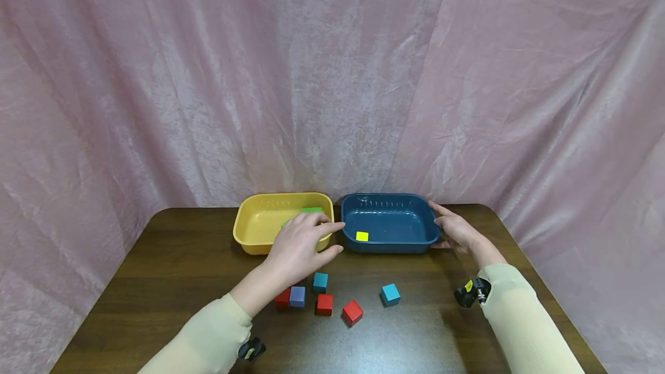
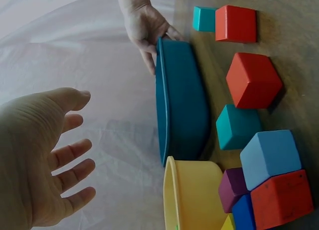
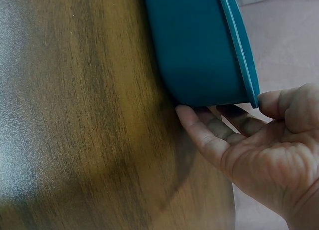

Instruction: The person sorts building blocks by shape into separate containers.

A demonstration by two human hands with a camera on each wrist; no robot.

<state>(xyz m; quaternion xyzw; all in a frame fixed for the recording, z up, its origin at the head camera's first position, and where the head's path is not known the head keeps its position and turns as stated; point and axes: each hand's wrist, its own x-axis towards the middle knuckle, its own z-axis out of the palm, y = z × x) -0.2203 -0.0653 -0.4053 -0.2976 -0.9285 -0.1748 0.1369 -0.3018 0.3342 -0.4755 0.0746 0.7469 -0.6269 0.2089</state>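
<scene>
Glossy plstc blue bin [image 1: 389,227], wood-grain tbl [image 1: 415,339], velvety cloth bkgd [image 1: 332,74]

Room R of R-most cube [image 1: 391,294], blue bin [image 1: 384,248] beyond

In the head view, part of the yellow tub [image 1: 248,243] and of a green block [image 1: 312,210] in it is covered by the left hand [image 1: 301,247]; the purple block [image 2: 232,190] and dark blue block [image 2: 243,213] are hidden altogether. The yellow block [image 2: 229,223] is cut off by the left wrist view's bottom edge, the blue tub [image 3: 199,50] by the right wrist view's top.
</scene>
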